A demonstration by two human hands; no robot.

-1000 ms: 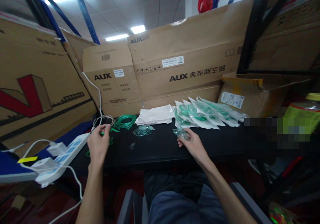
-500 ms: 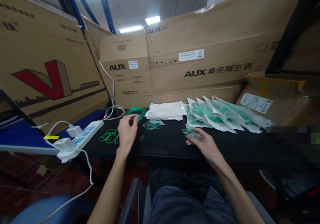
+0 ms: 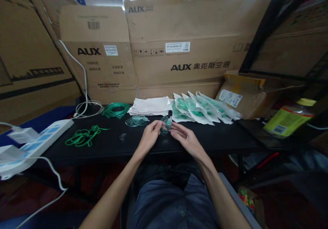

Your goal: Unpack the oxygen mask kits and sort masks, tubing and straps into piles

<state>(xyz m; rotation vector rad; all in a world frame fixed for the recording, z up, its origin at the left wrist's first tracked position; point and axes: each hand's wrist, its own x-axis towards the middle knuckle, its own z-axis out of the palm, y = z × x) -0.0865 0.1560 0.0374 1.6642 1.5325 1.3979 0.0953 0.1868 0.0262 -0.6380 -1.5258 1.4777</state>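
Observation:
A clear, green-tinted oxygen mask (image 3: 166,126) is held up over the black table between both hands. My left hand (image 3: 150,135) pinches its left edge with thumb and fingers. My right hand (image 3: 186,137) is closed on the mask's right side, near its pale connector. More clear masks (image 3: 136,121) lie flat just behind my left hand, perhaps stacked. Farther left are a loose tangle of green elastic straps (image 3: 83,137) and a coil of green tubing (image 3: 115,110). Small clear pieces (image 3: 123,137), too tiny to name, rest on the table between the straps and my left hand.
Behind the masks lies a stack of white pouches (image 3: 150,106); filled pouches (image 3: 202,109) fan out to its right. A power strip (image 3: 38,143) with cords stands at left. Cardboard boxes (image 3: 179,27) wall the back. A yellow-labelled bottle (image 3: 288,119) stands far right.
My left hand has come from beside the green straps over to the mask and gripped it. My right hand has brought the mask inward. The camera view has turned right.

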